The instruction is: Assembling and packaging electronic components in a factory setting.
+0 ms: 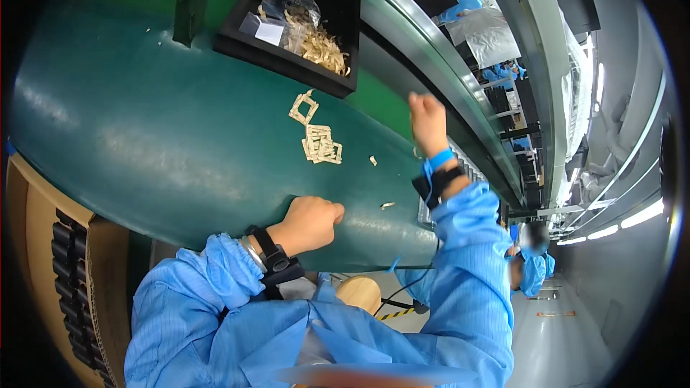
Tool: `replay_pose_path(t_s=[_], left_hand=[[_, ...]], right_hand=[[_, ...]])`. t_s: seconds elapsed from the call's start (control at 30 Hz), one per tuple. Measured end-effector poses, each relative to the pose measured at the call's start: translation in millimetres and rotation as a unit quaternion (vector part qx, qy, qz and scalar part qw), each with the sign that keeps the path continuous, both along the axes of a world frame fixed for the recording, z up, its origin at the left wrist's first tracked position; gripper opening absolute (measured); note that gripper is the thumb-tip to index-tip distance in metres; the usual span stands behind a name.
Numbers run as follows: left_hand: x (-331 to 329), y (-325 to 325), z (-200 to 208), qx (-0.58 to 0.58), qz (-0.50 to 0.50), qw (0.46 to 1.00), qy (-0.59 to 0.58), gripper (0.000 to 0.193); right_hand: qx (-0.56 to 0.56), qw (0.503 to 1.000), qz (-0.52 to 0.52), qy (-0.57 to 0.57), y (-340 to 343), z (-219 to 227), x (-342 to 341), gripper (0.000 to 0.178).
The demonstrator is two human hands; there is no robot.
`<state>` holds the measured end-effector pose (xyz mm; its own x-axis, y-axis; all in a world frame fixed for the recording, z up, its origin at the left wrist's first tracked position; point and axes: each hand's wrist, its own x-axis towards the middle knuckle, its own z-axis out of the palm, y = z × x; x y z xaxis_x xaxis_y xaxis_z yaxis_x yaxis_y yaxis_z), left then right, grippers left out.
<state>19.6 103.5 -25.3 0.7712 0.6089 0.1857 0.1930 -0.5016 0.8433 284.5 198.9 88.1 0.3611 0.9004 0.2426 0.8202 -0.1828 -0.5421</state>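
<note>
My left hand (307, 223) is closed, its fingers curled, low over the near part of the green work surface (215, 187). Whatever it may hold is hidden. My right hand (429, 123) is raised farther off to the right, fingers also closed, and I cannot make out anything in them. Between the hands and the far side lies a small overlapping pile of cream-coloured flat frame pieces (321, 145). One square cream frame (303, 108) sits just beyond it. Two small pale scraps, one nearer (388, 205) and one farther (373, 161), lie right of the pile.
A black tray (287, 68) at the far side holds pale strips and clear plastic bags. Left of it stands a green metal post (190, 7). An open cardboard box (108, 280) with rows of black parts is at lower left. Metal rails (431, 50) run along the right; co-workers are beyond.
</note>
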Motion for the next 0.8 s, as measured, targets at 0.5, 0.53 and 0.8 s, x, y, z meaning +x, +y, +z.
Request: replay_pose_path(t_s=[0.5, 0.53, 0.8], left_hand=[[6.3, 15.4, 4.7, -0.121, -0.028, 0.992, 0.003, 0.019], [6.6, 16.7, 4.1, -0.121, -0.036, 0.992, 0.002, 0.019], [2.3, 22.3, 0.2, -0.095, -0.021, 0.995, -0.010, 0.018]], right_hand=[[0.040, 0.991, -0.004, 0.128, 200.0, -28.3, -85.8, 0.082], [0.075, 0.983, -0.018, 0.165, 204.2, -30.3, -80.5, 0.076], [0.109, 0.926, -0.033, 0.361, 195.9, -32.3, -93.4, 0.045]])
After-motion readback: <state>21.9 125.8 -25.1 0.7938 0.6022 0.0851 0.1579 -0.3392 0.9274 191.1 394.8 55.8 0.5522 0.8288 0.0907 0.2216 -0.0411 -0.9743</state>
